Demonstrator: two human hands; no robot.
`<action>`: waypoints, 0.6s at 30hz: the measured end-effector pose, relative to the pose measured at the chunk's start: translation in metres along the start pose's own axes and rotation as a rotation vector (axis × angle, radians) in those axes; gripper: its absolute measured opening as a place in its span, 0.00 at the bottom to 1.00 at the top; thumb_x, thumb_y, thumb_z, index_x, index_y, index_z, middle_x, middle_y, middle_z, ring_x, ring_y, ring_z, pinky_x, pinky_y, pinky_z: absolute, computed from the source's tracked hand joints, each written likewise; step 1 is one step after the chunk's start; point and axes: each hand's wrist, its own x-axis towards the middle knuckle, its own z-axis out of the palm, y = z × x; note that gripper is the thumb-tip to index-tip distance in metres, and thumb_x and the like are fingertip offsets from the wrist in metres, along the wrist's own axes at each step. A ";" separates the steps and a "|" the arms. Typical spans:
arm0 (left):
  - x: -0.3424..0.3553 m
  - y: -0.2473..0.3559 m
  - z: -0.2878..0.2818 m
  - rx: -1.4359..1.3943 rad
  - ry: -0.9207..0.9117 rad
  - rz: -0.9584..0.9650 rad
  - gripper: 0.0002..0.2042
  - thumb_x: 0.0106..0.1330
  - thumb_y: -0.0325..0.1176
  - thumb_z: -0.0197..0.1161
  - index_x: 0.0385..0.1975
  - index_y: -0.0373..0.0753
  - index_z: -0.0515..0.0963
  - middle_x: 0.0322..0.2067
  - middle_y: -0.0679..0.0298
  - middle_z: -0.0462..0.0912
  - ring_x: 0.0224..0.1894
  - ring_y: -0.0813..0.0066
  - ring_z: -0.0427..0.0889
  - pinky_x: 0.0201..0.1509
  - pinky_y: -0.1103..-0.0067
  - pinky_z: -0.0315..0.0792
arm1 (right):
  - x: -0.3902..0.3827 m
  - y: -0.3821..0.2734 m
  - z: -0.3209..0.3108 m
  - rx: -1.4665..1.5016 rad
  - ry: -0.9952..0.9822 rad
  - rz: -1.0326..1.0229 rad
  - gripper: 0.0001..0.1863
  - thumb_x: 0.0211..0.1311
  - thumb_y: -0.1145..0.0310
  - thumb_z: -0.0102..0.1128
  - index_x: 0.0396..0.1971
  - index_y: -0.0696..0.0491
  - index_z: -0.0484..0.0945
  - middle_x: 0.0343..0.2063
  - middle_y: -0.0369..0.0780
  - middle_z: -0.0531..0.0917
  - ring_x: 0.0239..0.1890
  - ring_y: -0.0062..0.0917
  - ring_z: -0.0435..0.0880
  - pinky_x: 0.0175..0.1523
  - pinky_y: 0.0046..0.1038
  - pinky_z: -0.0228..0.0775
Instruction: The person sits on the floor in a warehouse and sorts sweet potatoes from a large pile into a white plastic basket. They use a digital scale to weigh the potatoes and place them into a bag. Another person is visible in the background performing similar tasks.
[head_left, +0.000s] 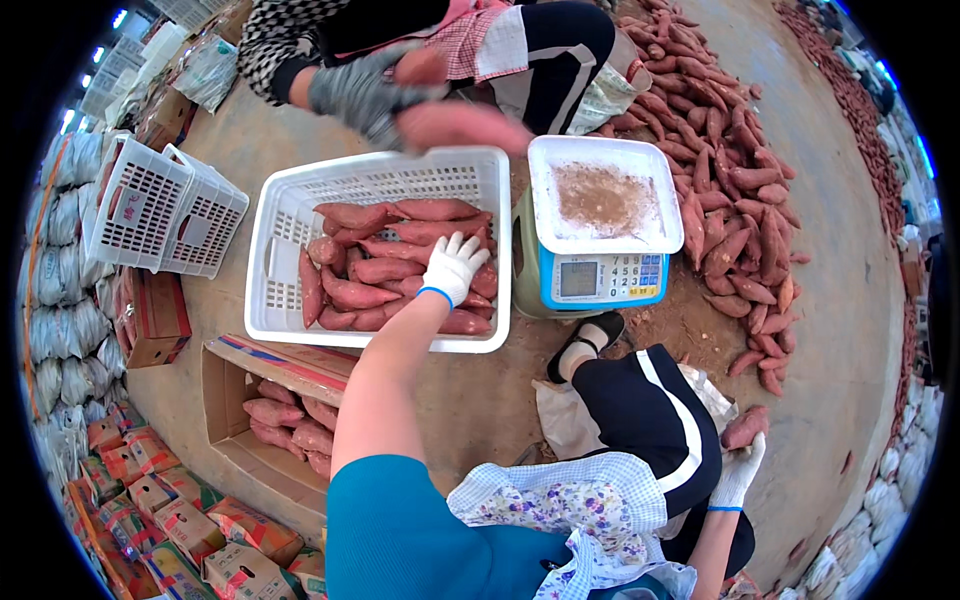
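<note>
My left hand [455,268], in a white glove, reaches into a white plastic crate [262,250]. Its fingers are spread over the sweet potatoes [385,270] lying there, touching the ones at the crate's right side. Whether it bears on one of them cannot be told. Low at the right, beside my knee, my gloved right hand [738,472] is closed around a single sweet potato [745,427], which sticks up out of the fingers.
A blue scale [612,280] with a soil-dusted white tray stands right of the crate. Across from me, a person's grey-gloved hand [355,95] moves sweet potatoes. A cardboard box [228,400] of sweet potatoes sits below the crate; a large heap [735,190] lies at right.
</note>
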 end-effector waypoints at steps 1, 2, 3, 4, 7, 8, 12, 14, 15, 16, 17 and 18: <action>0.015 0.017 -0.014 -0.101 -0.164 -0.062 0.33 0.55 0.36 0.62 0.65 0.51 0.63 0.68 0.62 0.58 0.66 0.56 0.62 0.66 0.60 0.59 | -0.001 -0.002 0.005 -0.001 0.011 -0.030 0.34 0.58 0.51 0.61 0.59 0.56 0.65 0.50 0.40 0.75 0.53 0.29 0.74 0.60 0.31 0.65; 0.029 0.033 -0.025 -0.198 -0.332 -0.120 0.34 0.57 0.37 0.61 0.66 0.51 0.60 0.69 0.61 0.56 0.66 0.55 0.62 0.65 0.61 0.60 | -0.004 -0.005 0.008 -0.001 0.022 -0.060 0.34 0.58 0.51 0.61 0.59 0.56 0.66 0.50 0.40 0.75 0.53 0.30 0.75 0.60 0.31 0.65; 0.032 0.035 -0.010 -0.401 -0.315 -0.219 0.36 0.52 0.34 0.67 0.65 0.50 0.61 0.70 0.61 0.53 0.65 0.58 0.64 0.62 0.65 0.65 | -0.004 -0.006 0.015 -0.001 0.042 -0.057 0.34 0.59 0.51 0.60 0.59 0.56 0.65 0.51 0.41 0.75 0.53 0.30 0.74 0.61 0.31 0.65; 0.023 0.026 0.021 -0.531 -0.083 -0.254 0.35 0.53 0.35 0.65 0.64 0.48 0.62 0.68 0.58 0.57 0.62 0.55 0.68 0.60 0.67 0.68 | -0.001 -0.002 0.025 -0.002 0.036 -0.052 0.34 0.59 0.51 0.60 0.59 0.56 0.65 0.51 0.41 0.75 0.53 0.30 0.74 0.61 0.31 0.65; 0.034 0.046 0.026 -0.995 0.073 -0.676 0.27 0.58 0.36 0.61 0.58 0.44 0.65 0.57 0.50 0.70 0.57 0.51 0.73 0.60 0.66 0.68 | -0.003 -0.003 0.021 -0.010 0.083 -0.071 0.34 0.59 0.51 0.60 0.59 0.56 0.65 0.51 0.41 0.75 0.53 0.30 0.74 0.60 0.31 0.65; 0.036 0.044 0.027 -0.961 -0.017 -0.658 0.26 0.58 0.35 0.61 0.58 0.44 0.64 0.57 0.50 0.70 0.57 0.51 0.73 0.60 0.66 0.68 | -0.002 -0.001 0.014 -0.003 0.080 -0.054 0.34 0.59 0.51 0.60 0.59 0.56 0.65 0.51 0.41 0.75 0.53 0.30 0.74 0.60 0.31 0.65; 0.048 0.017 0.011 -0.770 -0.257 -0.523 0.22 0.60 0.35 0.58 0.55 0.42 0.68 0.57 0.51 0.71 0.58 0.51 0.72 0.60 0.65 0.68 | 0.006 0.011 -0.002 0.017 -0.032 -0.031 0.34 0.59 0.51 0.60 0.59 0.56 0.64 0.51 0.41 0.74 0.54 0.29 0.73 0.60 0.31 0.65; 0.055 0.023 -0.019 -0.641 -0.382 -0.457 0.19 0.61 0.36 0.57 0.52 0.40 0.72 0.56 0.51 0.72 0.58 0.51 0.72 0.60 0.64 0.69 | 0.002 0.012 0.010 0.002 0.034 -0.059 0.33 0.59 0.51 0.60 0.59 0.55 0.64 0.51 0.40 0.74 0.54 0.29 0.72 0.59 0.31 0.65; 0.049 0.024 -0.025 -0.628 -0.284 -0.461 0.15 0.62 0.37 0.55 0.46 0.38 0.76 0.51 0.50 0.76 0.54 0.50 0.75 0.57 0.63 0.70 | 0.001 0.011 0.021 -0.001 0.056 -0.066 0.33 0.60 0.51 0.60 0.59 0.55 0.64 0.51 0.40 0.74 0.54 0.29 0.72 0.59 0.31 0.64; 0.039 0.026 -0.032 -0.701 -0.225 -0.521 0.13 0.63 0.35 0.53 0.44 0.38 0.77 0.44 0.49 0.79 0.48 0.49 0.78 0.54 0.62 0.72 | 0.004 0.004 0.027 -0.041 -0.009 -0.064 0.33 0.60 0.50 0.59 0.60 0.54 0.64 0.51 0.39 0.74 0.54 0.29 0.73 0.60 0.30 0.64; 0.031 0.033 -0.052 -0.678 -0.192 -0.473 0.13 0.63 0.34 0.52 0.43 0.38 0.77 0.43 0.49 0.80 0.46 0.49 0.79 0.52 0.61 0.72 | 0.004 -0.008 0.025 -0.084 -0.048 -0.077 0.34 0.60 0.50 0.59 0.60 0.54 0.64 0.51 0.38 0.74 0.54 0.29 0.73 0.60 0.30 0.65; 0.018 0.038 -0.084 -0.647 -0.155 -0.431 0.12 0.63 0.34 0.52 0.42 0.38 0.77 0.42 0.49 0.81 0.44 0.48 0.80 0.51 0.61 0.72 | 0.004 -0.018 0.029 -0.121 -0.095 -0.086 0.34 0.60 0.49 0.59 0.61 0.54 0.64 0.52 0.37 0.75 0.54 0.28 0.74 0.60 0.29 0.65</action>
